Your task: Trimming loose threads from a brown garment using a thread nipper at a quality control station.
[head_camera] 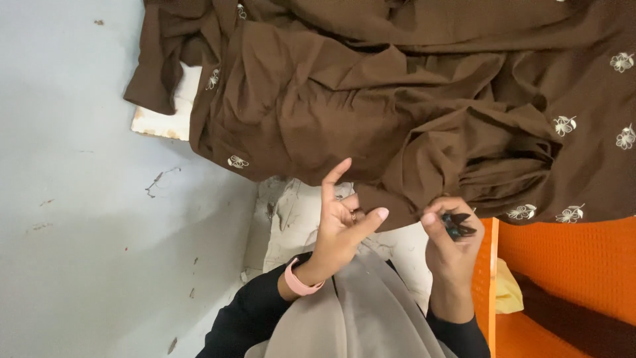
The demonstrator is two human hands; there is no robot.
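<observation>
Floor: pale grey floor (86, 219) filled the left of the view, scuffed and marked with a few dark specks.
Pad: a white padded board (162, 116) lay under the cloth, its worn edge poking out at the upper left, and another pale patch of it showed below, near the wrists.
Cloth: and there it was, a big brown fabric (371, 99) heaped in folds across the top of the view, dotted with small white embroidered flowers (564, 124), its lower edge drooping right down to the hands.
Left hand: the left hand (339, 225) was up with palm showing, fingers spread and loose, index finger raised against the cloth edge; nothing sat in its grip. A ring showed on one finger, a pink wristband (298, 280) on the wrist.
Right hand: the right hand (452, 242) had its grip closed, fingertips pinched around a small dark object (457, 225), just beneath the brown hem; too small to tell what it was.
Crate: an orange crate (570, 265) stood at the right, touching the hanging cloth, with something yellow and something dark brown inside.
Person: black sleeves and a grey-beige scarf (361, 311) ran down the bottom centre.
</observation>
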